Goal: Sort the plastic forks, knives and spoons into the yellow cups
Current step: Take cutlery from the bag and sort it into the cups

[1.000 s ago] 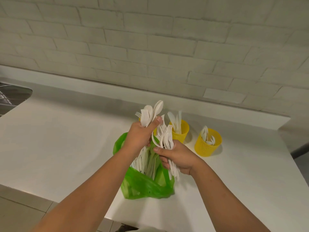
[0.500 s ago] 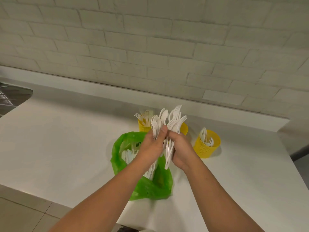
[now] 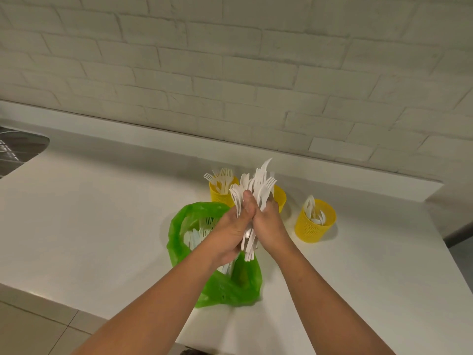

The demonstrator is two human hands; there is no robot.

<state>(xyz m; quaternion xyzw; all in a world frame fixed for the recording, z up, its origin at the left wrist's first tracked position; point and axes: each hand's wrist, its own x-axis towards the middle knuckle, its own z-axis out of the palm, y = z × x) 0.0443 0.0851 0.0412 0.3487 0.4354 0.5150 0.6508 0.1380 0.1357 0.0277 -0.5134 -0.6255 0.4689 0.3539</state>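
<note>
Clamping one mixed cutlery bundle (image 3: 252, 201) mid-handle, left hand (image 3: 231, 233) and right hand (image 3: 268, 226) grip light, slippery plastic, probably prone to fanning loose.

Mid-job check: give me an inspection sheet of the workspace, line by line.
Surface: white countertop, bare apart from the job's things.
Job's things: three yellow cups; the left cup holds forks, the right cup holds spoons, the middle cup is mostly hidden behind the hands. Green plastic bag lies open with more cutlery inside.
Clutter: nothing seen.
Grippers: left hand and right hand are pressed together around a mixed cutlery bundle, held over the bag.
Cables: nothing seen.
Surroundings: white brick wall behind; metal sink at far left; tiled floor below the counter edge.
</note>
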